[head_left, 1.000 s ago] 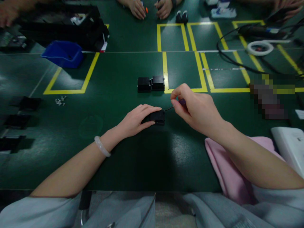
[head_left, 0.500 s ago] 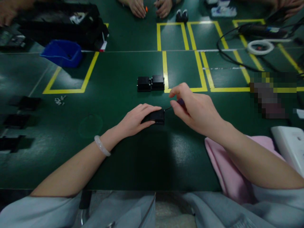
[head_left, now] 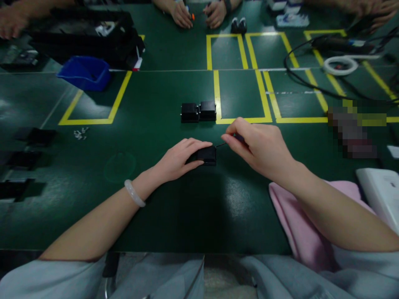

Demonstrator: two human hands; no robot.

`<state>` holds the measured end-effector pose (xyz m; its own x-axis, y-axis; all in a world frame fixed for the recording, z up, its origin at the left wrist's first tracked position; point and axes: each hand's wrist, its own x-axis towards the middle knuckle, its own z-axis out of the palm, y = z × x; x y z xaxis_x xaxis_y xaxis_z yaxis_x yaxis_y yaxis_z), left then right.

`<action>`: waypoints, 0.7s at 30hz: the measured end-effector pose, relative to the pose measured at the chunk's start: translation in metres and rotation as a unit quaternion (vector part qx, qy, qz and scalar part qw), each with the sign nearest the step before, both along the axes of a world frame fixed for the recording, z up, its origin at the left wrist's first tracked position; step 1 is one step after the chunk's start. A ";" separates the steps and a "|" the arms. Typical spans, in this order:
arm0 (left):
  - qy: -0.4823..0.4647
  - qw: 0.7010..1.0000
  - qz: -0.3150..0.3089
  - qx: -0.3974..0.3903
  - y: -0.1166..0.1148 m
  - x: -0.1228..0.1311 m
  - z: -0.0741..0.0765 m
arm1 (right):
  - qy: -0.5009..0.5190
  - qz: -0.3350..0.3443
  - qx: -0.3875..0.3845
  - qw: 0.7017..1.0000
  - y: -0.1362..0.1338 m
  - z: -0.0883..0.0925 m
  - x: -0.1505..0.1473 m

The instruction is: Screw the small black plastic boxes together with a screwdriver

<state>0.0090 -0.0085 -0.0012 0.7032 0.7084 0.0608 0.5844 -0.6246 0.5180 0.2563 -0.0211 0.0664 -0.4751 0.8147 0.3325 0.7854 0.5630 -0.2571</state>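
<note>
My left hand (head_left: 182,158) is closed around a small black box (head_left: 208,155), thumb on its near side and fingers on the far side, holding it against the green table. In my right hand (head_left: 255,143) is a screwdriver (head_left: 222,144); its thin dark shaft reaches the box's right end. Most of its handle is hidden in my fingers. Beyond my hands two similar black boxes (head_left: 198,112) stand side by side, with small silvery bits at their ends. Several small screws (head_left: 81,133) lie in a loose heap to the left.
A blue bin (head_left: 85,74) sits at the back left, by a large black case (head_left: 84,37). More black parts (head_left: 23,160) lie far left. A pink cloth (head_left: 289,211) and a white device (head_left: 378,193) are at right. A co-worker's hands (head_left: 199,14) are opposite.
My right thumb and index finger have drawn together on the screwdriver, after being apart. The left hand and the box stay in place. The view has shifted slightly.
</note>
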 end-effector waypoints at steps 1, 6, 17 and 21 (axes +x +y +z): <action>-0.001 1.000 0.000 -0.001 0.000 0.000 0.000 | -0.004 -0.001 0.001 1.000 0.000 0.000 0.000; 0.006 1.000 0.001 0.001 0.001 -0.001 -0.001 | 0.005 -0.003 0.015 1.000 -0.002 0.001 -0.001; 0.001 1.000 -0.001 0.001 0.000 0.000 0.001 | 0.013 -0.021 0.005 1.000 -0.001 -0.002 0.000; 0.003 1.000 0.002 -0.001 0.000 0.000 0.001 | 0.014 -0.011 0.006 1.000 -0.001 0.000 0.000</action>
